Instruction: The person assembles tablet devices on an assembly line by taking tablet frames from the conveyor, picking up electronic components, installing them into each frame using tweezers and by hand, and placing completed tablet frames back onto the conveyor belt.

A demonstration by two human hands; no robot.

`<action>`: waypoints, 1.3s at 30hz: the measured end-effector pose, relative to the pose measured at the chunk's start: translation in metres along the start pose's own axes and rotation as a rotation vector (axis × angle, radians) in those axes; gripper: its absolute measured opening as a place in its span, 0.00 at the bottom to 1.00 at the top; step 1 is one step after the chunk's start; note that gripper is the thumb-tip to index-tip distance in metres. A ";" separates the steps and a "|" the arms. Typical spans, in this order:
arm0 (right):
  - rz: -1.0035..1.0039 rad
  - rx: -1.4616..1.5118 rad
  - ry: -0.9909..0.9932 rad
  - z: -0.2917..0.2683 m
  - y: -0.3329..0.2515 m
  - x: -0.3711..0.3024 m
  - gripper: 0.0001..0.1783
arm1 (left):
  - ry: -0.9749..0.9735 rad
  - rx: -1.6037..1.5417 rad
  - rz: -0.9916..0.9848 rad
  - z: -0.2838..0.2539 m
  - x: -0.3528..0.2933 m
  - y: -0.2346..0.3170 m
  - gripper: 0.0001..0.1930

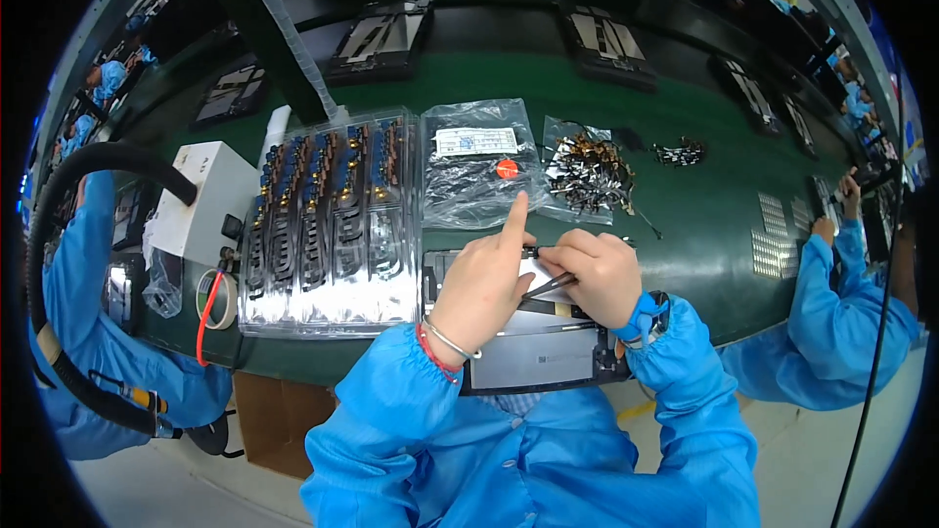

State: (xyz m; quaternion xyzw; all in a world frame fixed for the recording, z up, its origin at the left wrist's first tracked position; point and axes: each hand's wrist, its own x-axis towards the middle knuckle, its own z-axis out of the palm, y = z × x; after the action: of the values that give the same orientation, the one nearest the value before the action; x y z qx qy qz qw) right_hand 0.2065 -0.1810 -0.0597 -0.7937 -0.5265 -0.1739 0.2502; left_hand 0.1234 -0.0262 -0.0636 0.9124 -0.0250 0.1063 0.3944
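Green work table (685,215): spans scene. Clear plastic compartment tray of small copper-coloured parts (333,225): left of hands. Flat dark rectangular device panel (533,357): near edge, under both hands. Crumpled clear plastic bag (476,176): just beyond hands. Left hand (484,279): index finger extended, others curled, resting on panel. Right hand (597,274): fingers pinching thin dark tweezers (550,285) over panel.
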 end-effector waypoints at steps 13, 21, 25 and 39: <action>-0.135 -0.234 -0.135 -0.001 -0.009 -0.003 0.16 | 0.083 -0.067 0.073 0.000 -0.004 -0.006 0.44; -0.093 -0.127 -0.131 0.007 -0.004 -0.006 0.13 | 0.091 -0.056 0.069 0.001 -0.004 -0.008 0.43; -0.066 -0.146 -0.112 0.005 -0.005 -0.006 0.11 | 0.092 0.000 0.152 0.001 -0.003 -0.005 0.43; 0.678 0.170 -0.201 -0.039 0.057 -0.033 0.13 | 0.048 0.477 0.198 0.008 -0.018 0.010 0.34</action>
State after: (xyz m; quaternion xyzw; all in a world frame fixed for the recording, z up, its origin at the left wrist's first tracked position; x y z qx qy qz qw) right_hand 0.2455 -0.2464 -0.0578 -0.9128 -0.2678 0.0424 0.3056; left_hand 0.1062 -0.0396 -0.0654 0.9700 -0.0789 0.1689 0.1563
